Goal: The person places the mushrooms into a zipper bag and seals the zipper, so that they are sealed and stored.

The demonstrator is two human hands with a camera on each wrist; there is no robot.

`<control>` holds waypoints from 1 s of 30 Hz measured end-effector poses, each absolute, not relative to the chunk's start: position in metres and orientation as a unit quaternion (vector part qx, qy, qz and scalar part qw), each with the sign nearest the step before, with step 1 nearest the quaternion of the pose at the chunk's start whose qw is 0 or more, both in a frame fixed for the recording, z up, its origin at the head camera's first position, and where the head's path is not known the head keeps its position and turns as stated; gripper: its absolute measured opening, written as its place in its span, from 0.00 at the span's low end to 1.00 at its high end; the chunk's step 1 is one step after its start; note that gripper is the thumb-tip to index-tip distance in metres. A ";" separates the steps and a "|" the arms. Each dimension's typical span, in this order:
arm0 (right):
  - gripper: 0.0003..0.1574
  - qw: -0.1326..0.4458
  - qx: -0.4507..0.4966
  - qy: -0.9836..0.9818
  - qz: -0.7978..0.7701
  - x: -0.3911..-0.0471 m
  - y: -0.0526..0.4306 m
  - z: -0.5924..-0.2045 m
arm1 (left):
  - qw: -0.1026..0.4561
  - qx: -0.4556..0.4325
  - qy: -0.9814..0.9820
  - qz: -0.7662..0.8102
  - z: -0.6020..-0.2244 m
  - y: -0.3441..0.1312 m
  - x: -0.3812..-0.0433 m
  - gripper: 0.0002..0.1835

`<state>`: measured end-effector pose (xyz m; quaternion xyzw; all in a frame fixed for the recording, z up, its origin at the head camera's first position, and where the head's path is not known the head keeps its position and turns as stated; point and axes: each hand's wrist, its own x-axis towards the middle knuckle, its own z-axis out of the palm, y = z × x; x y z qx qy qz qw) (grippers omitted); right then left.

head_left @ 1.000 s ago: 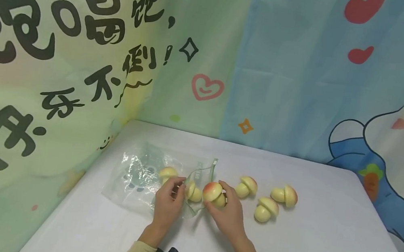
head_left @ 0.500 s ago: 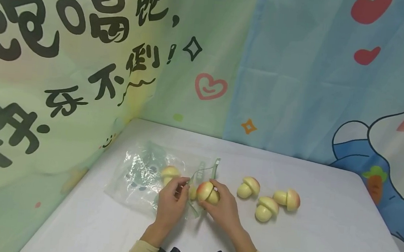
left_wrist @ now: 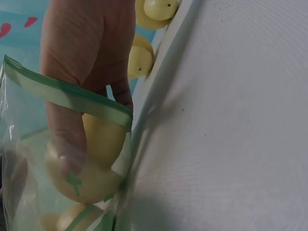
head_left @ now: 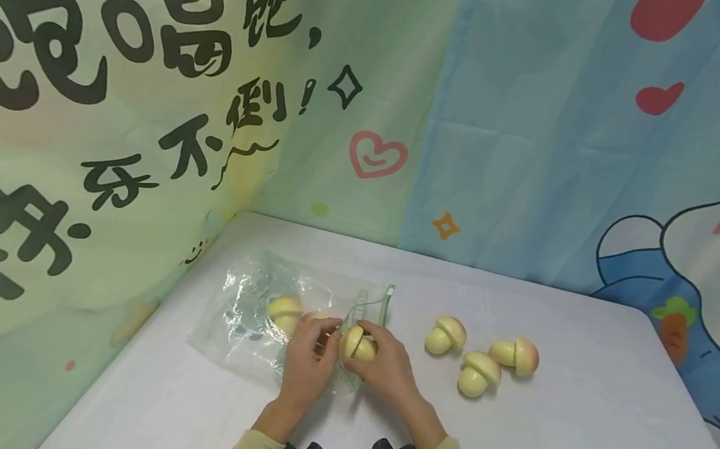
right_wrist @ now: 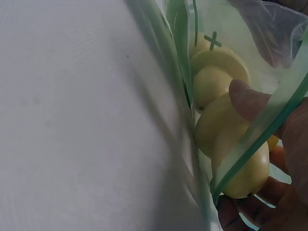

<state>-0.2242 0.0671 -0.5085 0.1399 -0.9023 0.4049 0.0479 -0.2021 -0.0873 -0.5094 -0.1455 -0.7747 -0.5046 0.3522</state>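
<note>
A clear zip bag (head_left: pixel 237 346) with green trim lies on the table, its mouth facing right. My left hand (head_left: pixel 307 367) pinches the bag near its mouth. In my right hand (head_left: pixel 396 372) is a yellow mushroom-shaped piece (head_left: pixel 363 345), gripped between thumb and fingers. The right wrist view shows the held mushroom piece (right_wrist: pixel 243 166) within the bag's mouth, the thumb inside the green zip edge (right_wrist: pixel 264 137). Deeper in the bag lies another mushroom piece (head_left: pixel 285 311); a reddish cap (head_left: pixel 314 315) shows partly behind my left hand.
Three more mushroom pieces lie on the white table (head_left: pixel 548 430) to the right: one nearest the bag (head_left: pixel 445 335), one in front (head_left: pixel 478 375), one farthest right (head_left: pixel 515 355). A printed cloth (head_left: pixel 506 123) hangs behind and to the left.
My right hand has moved left, bringing its mushroom piece from outside the bag into the mouth. The pieces inside have shifted left. My left hand stays at the bag.
</note>
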 end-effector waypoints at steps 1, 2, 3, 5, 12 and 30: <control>0.43 0.045 0.139 -0.901 0.408 -0.224 0.066 -0.509 | 0.353 -0.146 -0.775 -0.504 -0.509 -0.087 -0.202 0.11; 0.43 0.042 0.138 -0.901 0.409 -0.224 0.066 -0.509 | 0.354 -0.146 -0.775 -0.503 -0.509 -0.086 -0.202 0.11; 0.43 0.040 0.139 -0.900 0.411 -0.225 0.065 -0.509 | 0.356 -0.147 -0.774 -0.502 -0.509 -0.086 -0.201 0.11; 0.43 0.039 0.143 -0.899 0.411 -0.225 0.065 -0.510 | 0.357 -0.147 -0.773 -0.503 -0.509 -0.085 -0.201 0.11; 0.40 0.046 0.180 -0.888 0.421 -0.225 0.064 -0.512 | 0.358 -0.149 -0.766 -0.514 -0.510 -0.084 -0.201 0.12; 0.21 0.179 0.116 -0.813 0.542 -0.200 0.105 -0.511 | 0.355 -0.140 -0.766 -0.518 -0.508 -0.083 -0.200 0.14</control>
